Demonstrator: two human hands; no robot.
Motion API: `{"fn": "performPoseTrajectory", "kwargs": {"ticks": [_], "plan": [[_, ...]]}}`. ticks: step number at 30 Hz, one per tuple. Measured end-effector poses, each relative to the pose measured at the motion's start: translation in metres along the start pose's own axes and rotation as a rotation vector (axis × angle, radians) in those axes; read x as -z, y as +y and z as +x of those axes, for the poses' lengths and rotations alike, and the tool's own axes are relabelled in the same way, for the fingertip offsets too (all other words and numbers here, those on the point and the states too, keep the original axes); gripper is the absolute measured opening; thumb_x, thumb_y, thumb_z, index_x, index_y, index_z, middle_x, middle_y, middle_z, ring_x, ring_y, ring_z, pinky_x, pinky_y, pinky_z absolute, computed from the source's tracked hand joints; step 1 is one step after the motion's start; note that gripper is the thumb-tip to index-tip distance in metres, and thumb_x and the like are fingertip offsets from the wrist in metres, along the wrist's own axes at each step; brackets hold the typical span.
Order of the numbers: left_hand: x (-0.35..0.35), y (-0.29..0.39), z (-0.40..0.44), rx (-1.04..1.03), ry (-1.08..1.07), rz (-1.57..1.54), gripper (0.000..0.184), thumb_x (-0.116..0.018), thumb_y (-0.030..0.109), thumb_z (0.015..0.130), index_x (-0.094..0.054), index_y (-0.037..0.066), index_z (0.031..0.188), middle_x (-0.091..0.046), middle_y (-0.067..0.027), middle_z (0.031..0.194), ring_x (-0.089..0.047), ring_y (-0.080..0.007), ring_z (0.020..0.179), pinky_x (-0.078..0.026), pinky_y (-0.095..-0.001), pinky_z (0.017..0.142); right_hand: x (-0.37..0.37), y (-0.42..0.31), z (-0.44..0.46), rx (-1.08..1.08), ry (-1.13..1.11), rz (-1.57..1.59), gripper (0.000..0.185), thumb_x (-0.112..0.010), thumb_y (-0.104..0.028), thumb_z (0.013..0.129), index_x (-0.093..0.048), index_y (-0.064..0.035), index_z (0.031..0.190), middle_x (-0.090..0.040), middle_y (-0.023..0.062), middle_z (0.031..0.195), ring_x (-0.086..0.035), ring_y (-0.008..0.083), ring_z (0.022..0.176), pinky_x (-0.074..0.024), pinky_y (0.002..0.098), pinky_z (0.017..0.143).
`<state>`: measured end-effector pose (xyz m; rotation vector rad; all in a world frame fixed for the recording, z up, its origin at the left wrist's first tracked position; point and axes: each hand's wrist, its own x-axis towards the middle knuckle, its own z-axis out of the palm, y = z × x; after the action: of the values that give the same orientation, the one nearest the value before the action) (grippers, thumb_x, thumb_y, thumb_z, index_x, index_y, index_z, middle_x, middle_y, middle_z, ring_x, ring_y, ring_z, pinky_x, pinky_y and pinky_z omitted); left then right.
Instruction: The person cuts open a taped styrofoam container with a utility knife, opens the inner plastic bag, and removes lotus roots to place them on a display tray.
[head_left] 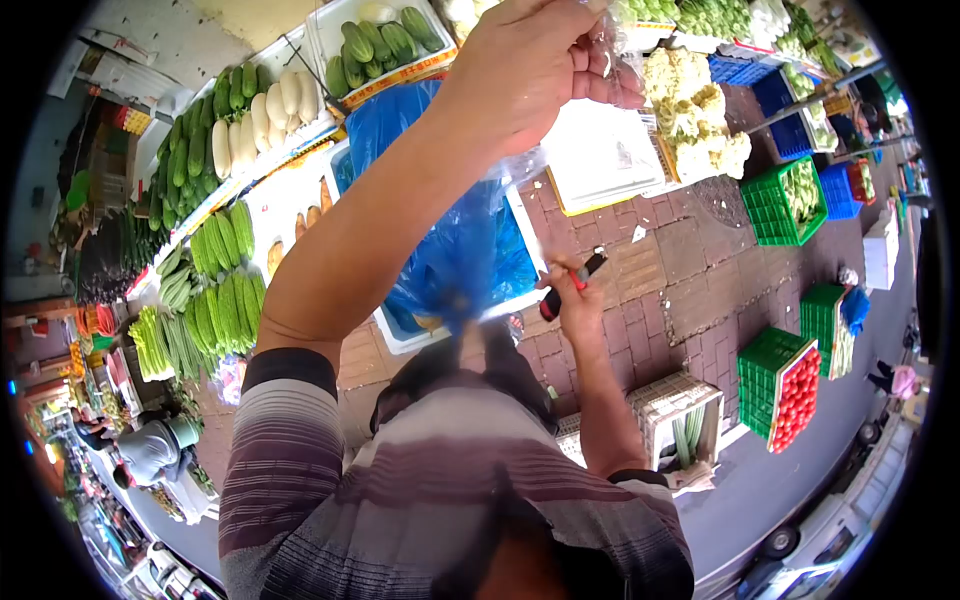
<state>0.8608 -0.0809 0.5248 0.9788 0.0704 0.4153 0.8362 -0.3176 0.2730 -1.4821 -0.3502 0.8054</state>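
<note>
My left hand (530, 75) is raised at the top middle, its fingers curled on crumpled clear plastic (612, 50). Below it, blue plastic (455, 250) lines and spills over a white foam box (405, 342), partly behind my left forearm. Lower and to the right, my right hand (580, 305) is closed around a small red and black tool (549, 304), whose exact kind I cannot make out. This hand is just right of the foam box, above the brick pavement. A white foam tray (600, 155) lies right of the left wrist.
Cucumbers (375, 50), white radishes (245, 140) and ridged green gourds (225, 310) are laid out on the left. Pale cauliflower-like vegetables (695, 115) stand at upper right. Green crates (785, 203) and a crate of tomatoes (795, 398) stand right. A crouching person (155, 455) is lower left.
</note>
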Motion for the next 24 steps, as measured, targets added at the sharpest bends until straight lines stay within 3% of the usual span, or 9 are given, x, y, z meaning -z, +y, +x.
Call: {"fn": "performPoseTrajectory", "kwargs": {"ticks": [1,6,8,10,12,15,18,20,24], "plan": [[-0.005,-0.006,0.003,-0.008,0.003,-0.009,0.022,-0.047,0.019,0.106,-0.055,0.002,0.094,-0.056,-0.0064,0.076,-0.067,-0.0236,0.075,-0.062,-0.0425,0.078,0.008,-0.004,0.016,0.055,0.033,0.001,0.028,-0.061,-0.014,0.098,-0.065,-0.0039,0.125,-0.068,0.0011,0.074,-0.045,0.001,0.05,-0.0345,0.0198,0.046],[-0.03,-0.014,0.001,-0.018,0.09,-0.012,0.021,-0.045,0.016,0.106,-0.056,0.002,0.093,-0.058,-0.0079,0.076,-0.068,-0.0254,0.073,-0.062,-0.0415,0.07,-0.023,0.018,0.108,-0.011,-0.157,0.237,0.03,-0.062,-0.013,0.099,-0.061,-0.0004,0.126,-0.067,0.0068,0.109,-0.068,0.0154,0.08,-0.054,0.0296,0.077],[-0.031,-0.012,-0.003,-0.067,0.097,-0.069,0.021,-0.046,0.016,0.106,-0.056,0.003,0.093,-0.058,-0.0081,0.075,-0.067,-0.025,0.069,-0.062,-0.0393,0.067,-0.033,0.025,0.128,-0.058,-0.187,0.247,0.02,-0.062,-0.018,0.098,-0.065,-0.0045,0.112,-0.065,0.0032,0.089,-0.062,0.0125,0.071,-0.0489,0.0284,0.066],[-0.017,-0.007,-0.005,-0.189,0.079,0.106,0.019,-0.047,0.016,0.104,-0.057,-0.001,0.105,-0.063,-0.0135,0.091,-0.069,-0.029,0.081,-0.061,-0.043,0.076,-0.03,0.03,0.146,-0.001,-0.13,0.259,0.017,-0.062,-0.024,0.096,-0.068,-0.0082,0.097,-0.06,-0.0011,0.073,-0.053,0.0081,0.057,-0.0411,0.0266,0.05],[0.005,-0.008,-0.014,-0.29,0.064,0.276,0.026,-0.047,0.015,0.103,-0.057,-0.004,0.117,-0.067,-0.019,0.107,-0.07,-0.033,0.093,-0.059,-0.0467,0.085,-0.016,0.044,0.166,0.044,-0.077,0.315,0.017,-0.063,-0.025,0.095,-0.068,-0.0093,0.09,-0.058,-0.0026,0.067,-0.05,0.0071,0.053,-0.0396,0.0256,0.047],[0.031,-0.025,-0.019,-0.192,0.241,0.191,0.023,-0.047,0.016,0.102,-0.059,-0.004,0.106,-0.064,-0.0111,0.088,-0.07,-0.0262,0.086,-0.059,-0.0422,0.08,0.023,0.06,0.183,-0.008,0.117,0.512,0.015,-0.068,-0.018,0.094,-0.062,-0.0085,0.083,-0.056,-0.0003,0.066,-0.052,0.0094,0.054,-0.0455,0.025,0.052],[0.064,-0.058,-0.039,-0.01,0.336,0.319,0.023,-0.048,0.015,0.103,-0.058,-0.003,0.113,-0.068,-0.0158,0.099,-0.071,-0.0276,0.088,-0.059,-0.0428,0.08,0.061,0.075,0.165,-0.102,0.277,0.576,0.012,-0.065,-0.015,0.095,-0.061,-0.0071,0.087,-0.057,0.0035,0.069,-0.054,0.0143,0.055,-0.0488,0.0287,0.054],[0.069,-0.09,-0.055,0.277,0.452,0.462,0.023,-0.05,0.019,0.102,-0.061,0.001,0.112,-0.067,-0.0104,0.097,-0.069,-0.0231,0.085,-0.058,-0.0386,0.075,0.084,0.108,0.153,-0.278,0.393,0.655,0.011,-0.063,-0.012,0.096,-0.059,-0.0085,0.087,-0.056,0.0049,0.069,-0.054,0.0178,0.056,-0.0515,0.0352,0.056],[0.095,-0.194,-0.117,0.533,0.265,0.579,0.024,-0.053,0.025,0.103,-0.063,0.006,0.114,-0.066,-0.0051,0.096,-0.064,-0.0173,0.079,-0.056,-0.0348,0.075,0.107,0.174,0.083,-0.364,0.434,0.749,0.01,-0.059,-0.009,0.095,-0.056,-0.0104,0.086,-0.052,0.0039,0.07,-0.051,0.018,0.057,-0.0527,0.0383,0.064]]}}
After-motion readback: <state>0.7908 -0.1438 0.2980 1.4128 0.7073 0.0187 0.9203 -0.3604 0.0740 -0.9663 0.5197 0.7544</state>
